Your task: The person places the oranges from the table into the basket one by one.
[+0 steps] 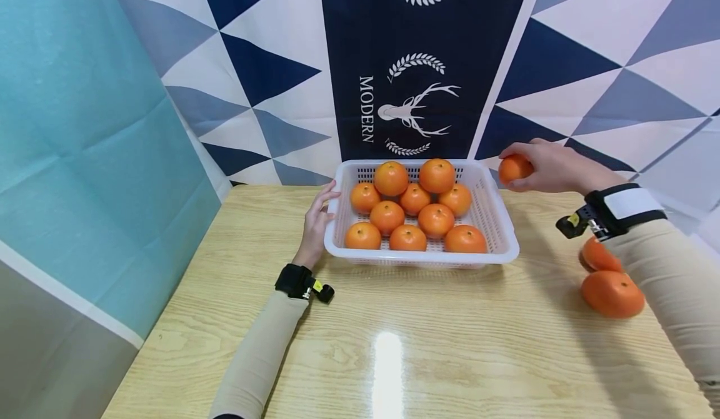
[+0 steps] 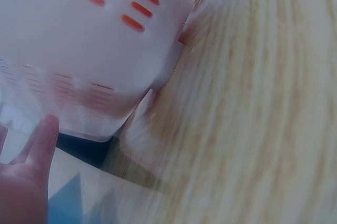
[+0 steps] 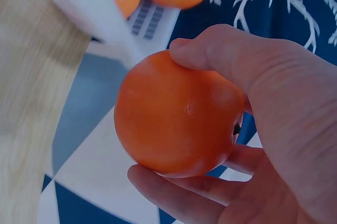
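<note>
A white plastic basket point(image 1: 422, 257) with slotted walls stands against the back wall and holds several oranges point(image 1: 387, 217). At its left side is my left hand point(image 1: 318, 219), its fingertips touching the wall near the rim. In the left wrist view the fingers point(image 2: 45, 142) reach out fairly straight along the basket's slotted side point(image 2: 79, 34). My right hand point(image 1: 548, 164) holds one orange point(image 1: 514, 169) in the air, just right of the basket's back right corner. The right wrist view shows this orange point(image 3: 176, 116) between the thumb and the curled fingers point(image 3: 179, 195).
Two more oranges point(image 1: 612, 294) lie on the wooden table point(image 1: 450, 331) at the right, one partly hidden under the right forearm. A patterned cloth point(image 1: 270, 69) covers the wall behind the basket. A teal panel point(image 1: 101, 125) stands along the left edge.
</note>
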Action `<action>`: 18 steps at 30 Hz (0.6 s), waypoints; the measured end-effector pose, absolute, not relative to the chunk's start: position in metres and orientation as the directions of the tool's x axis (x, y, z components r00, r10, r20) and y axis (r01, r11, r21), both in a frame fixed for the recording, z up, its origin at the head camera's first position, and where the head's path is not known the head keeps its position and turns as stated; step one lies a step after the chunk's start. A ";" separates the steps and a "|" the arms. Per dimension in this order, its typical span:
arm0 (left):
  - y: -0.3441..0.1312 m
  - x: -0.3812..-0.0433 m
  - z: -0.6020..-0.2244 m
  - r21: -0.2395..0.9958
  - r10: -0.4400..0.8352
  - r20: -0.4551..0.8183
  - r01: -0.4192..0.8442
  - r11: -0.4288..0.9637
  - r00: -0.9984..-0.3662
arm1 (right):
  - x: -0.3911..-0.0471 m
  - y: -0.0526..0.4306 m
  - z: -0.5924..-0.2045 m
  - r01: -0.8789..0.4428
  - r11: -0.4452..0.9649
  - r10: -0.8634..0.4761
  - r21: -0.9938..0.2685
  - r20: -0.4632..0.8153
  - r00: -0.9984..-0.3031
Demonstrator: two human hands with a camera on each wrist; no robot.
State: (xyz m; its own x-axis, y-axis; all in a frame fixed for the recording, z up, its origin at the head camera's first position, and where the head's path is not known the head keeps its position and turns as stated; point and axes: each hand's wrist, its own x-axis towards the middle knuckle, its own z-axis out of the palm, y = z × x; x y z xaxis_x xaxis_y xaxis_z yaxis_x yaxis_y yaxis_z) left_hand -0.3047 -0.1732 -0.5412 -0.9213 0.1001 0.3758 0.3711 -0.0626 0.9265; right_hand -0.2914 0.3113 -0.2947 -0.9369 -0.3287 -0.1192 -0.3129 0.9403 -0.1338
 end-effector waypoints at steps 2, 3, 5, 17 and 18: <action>-0.176 -0.311 -0.548 0.930 0.112 0.366 0.359 -0.075 -0.924 | -0.289 0.301 -0.293 -0.328 0.936 -0.342 -0.129 -0.114 -0.933; -0.178 -0.319 -0.556 0.934 0.114 0.356 0.348 -0.083 -0.927 | -0.287 0.296 -0.292 -0.339 0.932 -0.352 -0.126 -0.110 -0.929; -0.180 -0.321 -0.558 0.935 0.120 0.352 0.344 -0.088 -0.928 | -0.284 0.285 -0.290 -0.361 0.925 -0.373 -0.122 -0.101 -0.922; -0.176 -0.313 -0.550 0.927 0.106 0.372 0.365 -0.083 -0.922 | -0.260 0.227 -0.285 -0.495 0.861 -0.503 -0.118 -0.043 -0.863; -0.176 -0.313 -0.551 0.929 0.107 0.369 0.362 -0.081 -0.923 | -0.258 0.224 -0.285 -0.505 0.855 -0.512 -0.117 -0.039 -0.858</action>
State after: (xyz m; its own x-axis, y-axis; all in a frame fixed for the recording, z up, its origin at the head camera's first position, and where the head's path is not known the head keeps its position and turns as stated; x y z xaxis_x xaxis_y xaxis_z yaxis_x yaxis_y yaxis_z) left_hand -0.3131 -0.1760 -0.5507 -0.9231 0.1074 0.3692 0.3620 -0.0811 0.9287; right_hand -0.2584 0.2243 -0.2848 -0.8581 -0.5121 -0.0386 -0.5051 0.8551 -0.1169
